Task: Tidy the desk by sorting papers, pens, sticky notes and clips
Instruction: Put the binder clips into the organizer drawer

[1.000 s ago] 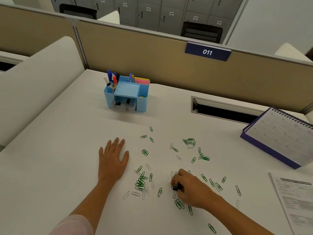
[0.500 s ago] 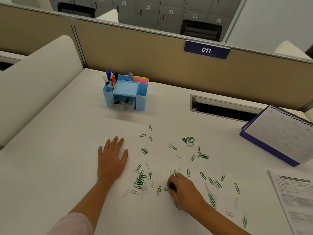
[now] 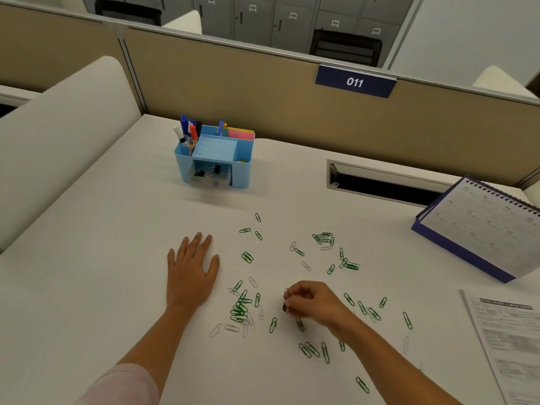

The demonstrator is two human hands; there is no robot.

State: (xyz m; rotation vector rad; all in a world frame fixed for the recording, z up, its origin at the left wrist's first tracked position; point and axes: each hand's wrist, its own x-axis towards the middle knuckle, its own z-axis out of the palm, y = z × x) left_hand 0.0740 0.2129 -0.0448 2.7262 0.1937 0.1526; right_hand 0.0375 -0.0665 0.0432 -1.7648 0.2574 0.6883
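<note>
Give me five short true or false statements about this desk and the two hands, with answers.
1. The left hand lies flat on the desk. True.
2. The right hand is empty, fingers straight. False: its curled fingers pinch a small dark clip.
3. Green paper clips lie scattered across the desk. True.
4. The blue organizer holds no pens. False: pens stand in its left compartment.
5. The calendar sits right of the organizer. True.

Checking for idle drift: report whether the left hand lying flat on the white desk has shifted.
No. The left hand rests flat on the white desk, as close as before to the pair of green wire paperclips.
</note>
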